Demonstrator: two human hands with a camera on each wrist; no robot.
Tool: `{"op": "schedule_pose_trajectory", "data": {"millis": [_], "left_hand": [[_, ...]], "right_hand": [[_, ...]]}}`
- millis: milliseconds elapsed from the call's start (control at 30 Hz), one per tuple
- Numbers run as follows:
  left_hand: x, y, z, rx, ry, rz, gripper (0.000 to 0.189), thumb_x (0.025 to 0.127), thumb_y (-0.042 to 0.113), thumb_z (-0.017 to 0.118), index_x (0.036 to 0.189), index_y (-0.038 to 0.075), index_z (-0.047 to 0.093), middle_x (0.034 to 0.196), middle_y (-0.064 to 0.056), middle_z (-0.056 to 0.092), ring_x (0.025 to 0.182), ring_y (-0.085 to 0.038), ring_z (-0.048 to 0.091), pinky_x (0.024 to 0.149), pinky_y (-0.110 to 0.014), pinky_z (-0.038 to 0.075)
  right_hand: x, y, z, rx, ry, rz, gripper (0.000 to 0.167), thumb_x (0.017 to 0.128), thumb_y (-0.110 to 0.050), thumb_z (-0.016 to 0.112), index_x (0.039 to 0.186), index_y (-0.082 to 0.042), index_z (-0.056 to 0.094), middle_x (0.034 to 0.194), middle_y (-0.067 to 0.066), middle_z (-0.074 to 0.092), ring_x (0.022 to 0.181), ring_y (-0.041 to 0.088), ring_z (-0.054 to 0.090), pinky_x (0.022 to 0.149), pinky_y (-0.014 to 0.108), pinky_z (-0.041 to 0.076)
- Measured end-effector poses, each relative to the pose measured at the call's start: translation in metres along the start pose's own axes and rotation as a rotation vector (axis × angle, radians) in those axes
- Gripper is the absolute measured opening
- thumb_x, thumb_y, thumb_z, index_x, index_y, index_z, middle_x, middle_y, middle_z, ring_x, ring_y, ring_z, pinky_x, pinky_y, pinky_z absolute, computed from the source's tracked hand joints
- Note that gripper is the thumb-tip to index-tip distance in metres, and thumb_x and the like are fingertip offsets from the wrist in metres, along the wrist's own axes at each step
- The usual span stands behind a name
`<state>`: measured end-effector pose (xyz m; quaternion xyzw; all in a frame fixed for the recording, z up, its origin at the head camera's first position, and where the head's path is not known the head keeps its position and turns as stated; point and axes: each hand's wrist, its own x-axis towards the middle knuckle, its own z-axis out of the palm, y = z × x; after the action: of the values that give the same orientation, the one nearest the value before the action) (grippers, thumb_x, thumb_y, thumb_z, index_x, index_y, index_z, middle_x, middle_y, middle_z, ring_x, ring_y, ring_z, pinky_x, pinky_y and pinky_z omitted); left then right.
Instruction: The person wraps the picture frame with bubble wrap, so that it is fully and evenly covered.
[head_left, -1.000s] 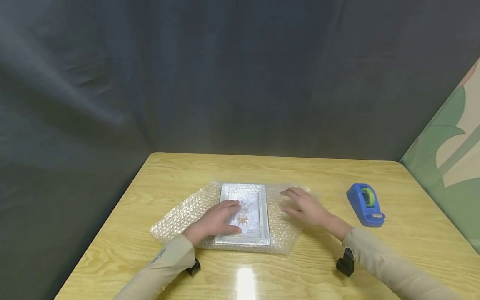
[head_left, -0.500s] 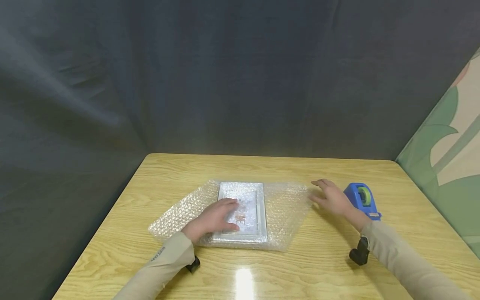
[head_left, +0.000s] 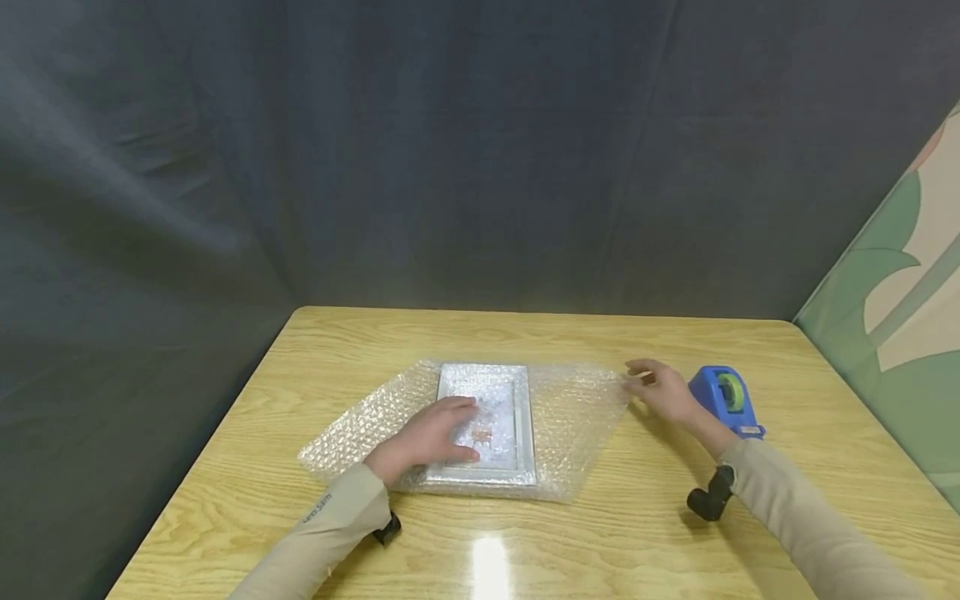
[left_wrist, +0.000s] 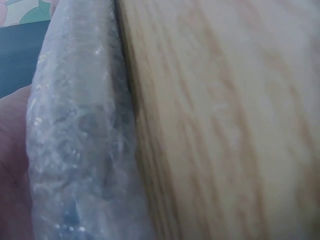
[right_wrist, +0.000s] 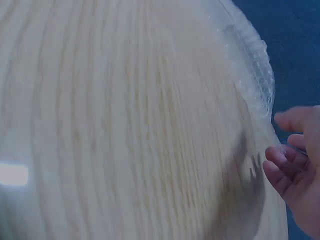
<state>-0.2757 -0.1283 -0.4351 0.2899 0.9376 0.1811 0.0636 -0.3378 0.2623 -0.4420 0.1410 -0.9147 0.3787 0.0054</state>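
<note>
A silver picture frame (head_left: 522,429) lies flat on the table, covered by clear bubble wrap (head_left: 573,417) that spreads out on both sides. My left hand (head_left: 431,433) rests on the wrapped frame with fingers and thumb spread. In the left wrist view, the wrap's padded near edge (left_wrist: 85,130) hides most of that hand. At the wrap's right end, my right hand (head_left: 663,392) has its fingertips right at the far corner. The right wrist view shows this hand (right_wrist: 300,160) with thumb extended and fingers loosely bent beside the wrap's edge (right_wrist: 255,65).
A blue tape dispenser (head_left: 723,400) with a green roll stands on the wooden table (head_left: 360,333), just beyond my right hand. Dark curtain (head_left: 480,167) hangs behind and to the left. A leaf-patterned panel (head_left: 892,325) borders the right side.
My right hand has moved right, from above the wrap beside the frame to the wrap's right end, its fingers bending slightly more. The left hand stays on the frame.
</note>
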Motion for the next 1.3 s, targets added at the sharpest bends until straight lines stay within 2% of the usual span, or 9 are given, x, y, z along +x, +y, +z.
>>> {"op": "schedule_pose_trajectory", "data": {"millis": [200, 333, 467, 567, 667, 833, 900, 1200, 1300], "left_hand": [[-0.001, 0.002, -0.002, -0.008, 0.003, -0.007, 0.076, 0.073, 0.045, 0.068, 0.135, 0.008, 0.043, 0.143, -0.007, 0.035, 0.130, -0.026, 0.033, 0.107, -0.043, 0.025], [-0.001, 0.002, -0.001, -0.017, 0.005, -0.004, 0.076, 0.073, 0.045, 0.068, 0.135, 0.008, 0.042, 0.143, -0.008, 0.035, 0.130, -0.026, 0.033, 0.107, -0.044, 0.026], [-0.001, 0.002, -0.001, -0.017, 0.005, 0.002, 0.076, 0.073, 0.044, 0.068, 0.135, 0.008, 0.043, 0.143, -0.008, 0.035, 0.130, -0.027, 0.032, 0.107, -0.044, 0.025], [-0.001, 0.001, -0.001, -0.014, 0.008, 0.006, 0.075, 0.073, 0.044, 0.068, 0.134, 0.008, 0.043, 0.143, -0.008, 0.035, 0.130, -0.027, 0.033, 0.107, -0.044, 0.025], [-0.001, 0.000, 0.000, -0.018, 0.011, 0.009, 0.075, 0.073, 0.044, 0.068, 0.134, 0.008, 0.043, 0.143, -0.008, 0.035, 0.129, -0.027, 0.033, 0.107, -0.044, 0.025], [0.000, -0.001, 0.002, -0.022, 0.013, 0.009, 0.075, 0.073, 0.043, 0.069, 0.134, 0.008, 0.043, 0.143, -0.008, 0.035, 0.129, -0.028, 0.033, 0.107, -0.045, 0.026], [0.000, -0.001, 0.003, -0.020, 0.014, 0.007, 0.076, 0.073, 0.044, 0.069, 0.134, 0.007, 0.043, 0.143, -0.008, 0.035, 0.129, -0.027, 0.033, 0.107, -0.044, 0.026], [-0.001, 0.001, 0.001, -0.023, 0.007, -0.005, 0.076, 0.074, 0.045, 0.068, 0.135, 0.008, 0.042, 0.144, -0.007, 0.033, 0.131, -0.026, 0.031, 0.108, -0.043, 0.024], [-0.001, 0.001, 0.000, -0.025, 0.007, -0.006, 0.075, 0.074, 0.045, 0.068, 0.135, 0.008, 0.043, 0.144, -0.007, 0.033, 0.131, -0.026, 0.031, 0.108, -0.044, 0.024]], "right_hand": [[-0.003, -0.006, 0.004, 0.180, 0.010, 0.083, 0.048, 0.088, -0.008, 0.058, 0.129, 0.009, 0.041, 0.124, 0.029, 0.047, 0.106, 0.041, 0.053, 0.071, 0.030, 0.054], [-0.006, -0.011, 0.006, 0.240, 0.022, 0.130, 0.052, 0.088, -0.011, 0.058, 0.131, 0.009, 0.038, 0.127, 0.030, 0.045, 0.109, 0.038, 0.052, 0.071, 0.024, 0.053], [-0.006, -0.023, 0.012, 0.369, 0.050, 0.152, 0.056, 0.088, -0.007, 0.056, 0.133, 0.013, 0.030, 0.127, 0.033, 0.043, 0.098, 0.015, 0.058, 0.070, 0.016, 0.050], [-0.007, -0.033, 0.017, 0.448, 0.067, 0.149, 0.054, 0.089, -0.004, 0.054, 0.133, 0.015, 0.028, 0.125, 0.036, 0.042, 0.083, -0.003, 0.056, 0.068, 0.015, 0.050], [-0.008, -0.038, 0.023, 0.418, 0.077, 0.143, 0.049, 0.089, -0.004, 0.054, 0.130, 0.015, 0.034, 0.123, 0.035, 0.044, 0.081, -0.004, 0.054, 0.066, 0.017, 0.050], [-0.013, -0.038, 0.031, 0.372, 0.075, 0.161, 0.047, 0.089, -0.005, 0.054, 0.129, 0.013, 0.038, 0.123, 0.032, 0.045, 0.093, 0.015, 0.057, 0.067, 0.017, 0.050], [-0.015, -0.037, 0.034, 0.370, 0.079, 0.164, 0.048, 0.089, -0.005, 0.054, 0.130, 0.013, 0.037, 0.122, 0.033, 0.045, 0.093, 0.018, 0.056, 0.066, 0.017, 0.050], [-0.027, -0.044, 0.043, 0.455, 0.097, 0.147, 0.051, 0.089, 0.000, 0.050, 0.133, 0.013, 0.029, 0.107, 0.032, 0.049, 0.072, 0.003, 0.055, 0.058, 0.021, 0.051], [-0.027, -0.050, 0.045, 0.498, 0.116, 0.128, 0.055, 0.088, 0.003, 0.050, 0.136, 0.010, 0.026, 0.109, 0.032, 0.048, 0.071, 0.001, 0.056, 0.056, 0.021, 0.050]]}}
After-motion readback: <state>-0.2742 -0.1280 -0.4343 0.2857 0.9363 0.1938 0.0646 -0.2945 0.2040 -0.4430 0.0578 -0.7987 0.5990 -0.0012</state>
